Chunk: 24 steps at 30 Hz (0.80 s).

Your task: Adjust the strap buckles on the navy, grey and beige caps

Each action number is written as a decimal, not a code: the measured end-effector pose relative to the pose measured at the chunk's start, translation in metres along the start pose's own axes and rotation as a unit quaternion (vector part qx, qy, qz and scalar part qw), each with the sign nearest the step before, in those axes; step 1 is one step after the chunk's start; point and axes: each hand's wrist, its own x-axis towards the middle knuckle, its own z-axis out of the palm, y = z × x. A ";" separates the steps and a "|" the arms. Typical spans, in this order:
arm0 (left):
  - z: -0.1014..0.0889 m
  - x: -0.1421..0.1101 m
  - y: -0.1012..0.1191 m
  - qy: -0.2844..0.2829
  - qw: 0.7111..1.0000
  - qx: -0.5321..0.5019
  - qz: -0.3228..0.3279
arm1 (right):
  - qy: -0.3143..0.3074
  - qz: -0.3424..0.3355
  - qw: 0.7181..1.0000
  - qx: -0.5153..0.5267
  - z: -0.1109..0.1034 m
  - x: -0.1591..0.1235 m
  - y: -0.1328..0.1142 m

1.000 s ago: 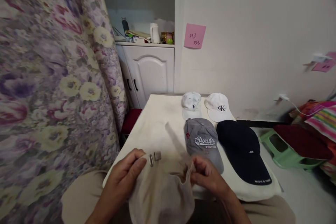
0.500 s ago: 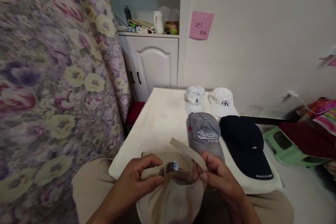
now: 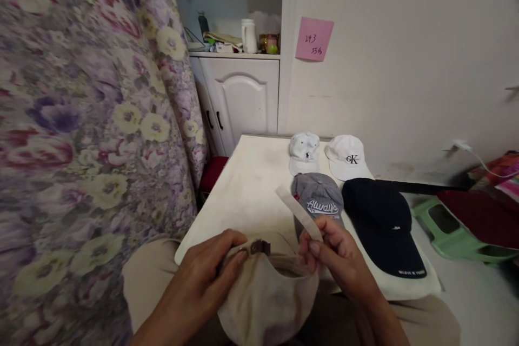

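Observation:
A beige baseball cap (image 3: 270, 303) is held over my lap with its back opening facing up toward me. My left hand (image 3: 206, 270) is closed on the cap's left rear edge, beside a small dark metal buckle (image 3: 260, 247). Between the thumb and fingers of my right hand (image 3: 334, 251) is the cap's fabric strap (image 3: 300, 211), its loose end sticking up and to the left. The strap end is apart from the buckle. Just beyond my right hand lies a grey cap (image 3: 320, 192) with white "Always" lettering, partly covered by the strap and hand.
On the cream-topped table (image 3: 247, 184) are also a pale cap (image 3: 305, 151), a white CK cap (image 3: 346, 157) and a navy cap (image 3: 381, 221). A floral curtain (image 3: 101, 119) hangs at left. A green stool (image 3: 438, 227) stands right; a white cabinet (image 3: 245, 97) is behind.
My right hand has drawn the strap's loose end up so it stands higher. My left hand has shifted along the cap's edge, and the buckle shows more plainly. The inner label is out of sight.

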 end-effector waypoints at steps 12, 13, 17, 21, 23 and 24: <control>0.015 0.004 -0.004 -0.016 0.988 -0.139 -0.060 | -0.035 0.062 0.997 -0.015 0.029 0.012 0.015; 0.015 0.004 -0.003 -0.015 0.988 -0.144 -0.060 | -0.042 0.068 0.997 -0.008 0.031 0.013 0.015; 0.018 0.007 0.000 0.001 0.987 -0.149 -0.068 | -0.052 0.093 0.994 0.040 0.034 0.017 0.021; 0.024 0.011 0.004 -0.003 0.984 -0.163 -0.066 | -0.048 0.095 0.994 0.026 0.039 0.021 0.019; 0.025 0.013 0.004 -0.008 0.986 -0.155 -0.057 | -0.046 0.091 0.995 0.001 0.040 0.022 0.016; 0.025 0.014 0.005 -0.014 0.988 -0.145 -0.048 | -0.045 0.085 0.995 -0.013 0.040 0.023 0.015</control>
